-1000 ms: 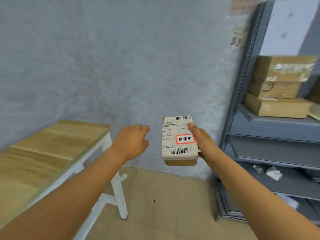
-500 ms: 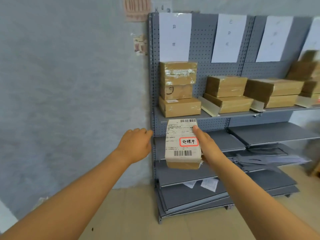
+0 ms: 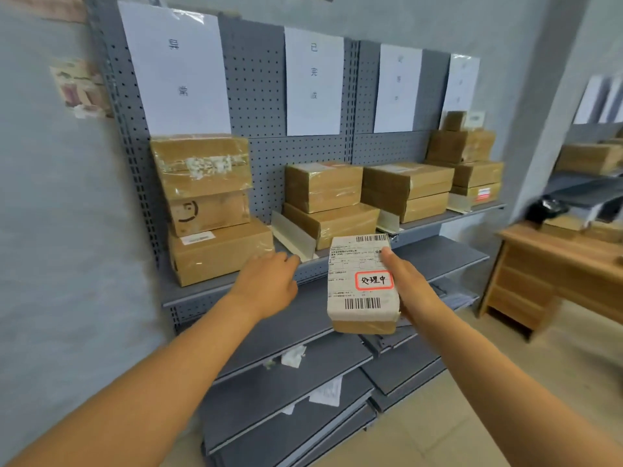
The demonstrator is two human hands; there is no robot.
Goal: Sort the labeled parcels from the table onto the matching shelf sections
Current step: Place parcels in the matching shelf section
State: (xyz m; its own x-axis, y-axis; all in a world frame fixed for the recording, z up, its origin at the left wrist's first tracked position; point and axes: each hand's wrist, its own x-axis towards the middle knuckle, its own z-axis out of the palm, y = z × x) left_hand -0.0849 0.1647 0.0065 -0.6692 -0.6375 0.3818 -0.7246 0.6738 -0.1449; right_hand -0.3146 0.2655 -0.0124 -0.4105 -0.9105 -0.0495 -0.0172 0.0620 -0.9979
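Head view: right hand [image 3: 409,284] grips parcel [image 3: 362,284] before shelf edge [image 3: 448,219]

One head-worn camera looks forward and slightly down, close to the grey shelf [image 3: 337,254] filling the frame's upper half.

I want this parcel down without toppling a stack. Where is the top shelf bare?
Bare strip of top shelf in front of the leftmost stack, near the left hand. Behind it, four stacks and white dividers crowd the shelf. The right hand holds the parcel.
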